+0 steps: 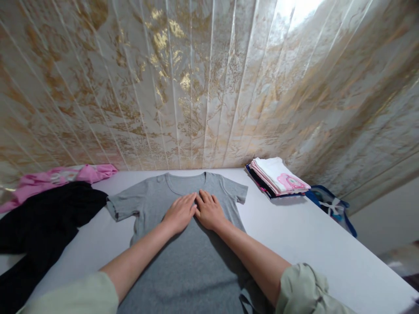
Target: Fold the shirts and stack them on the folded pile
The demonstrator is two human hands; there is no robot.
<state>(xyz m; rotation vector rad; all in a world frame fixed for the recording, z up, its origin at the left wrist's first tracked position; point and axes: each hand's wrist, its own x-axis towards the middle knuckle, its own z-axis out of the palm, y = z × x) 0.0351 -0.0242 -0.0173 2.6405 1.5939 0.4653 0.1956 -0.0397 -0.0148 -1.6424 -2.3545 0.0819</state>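
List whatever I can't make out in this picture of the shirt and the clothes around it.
All in the head view:
- Grey shirt's bottom hem: cut off by the lower edge.
- Cloth directly beneath the left hand and right hand: covered by them.
- Black garment's full outline: cut off by the left edge.
- Lower layers' fronts in the folded pile: hidden by the white top piece.

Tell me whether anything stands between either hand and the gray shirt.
Nothing visible does: the left hand and right hand both rest directly on the gray shirt, below its neckline. The black garment lies off to the left and the folded clothes to the right, neither in between.
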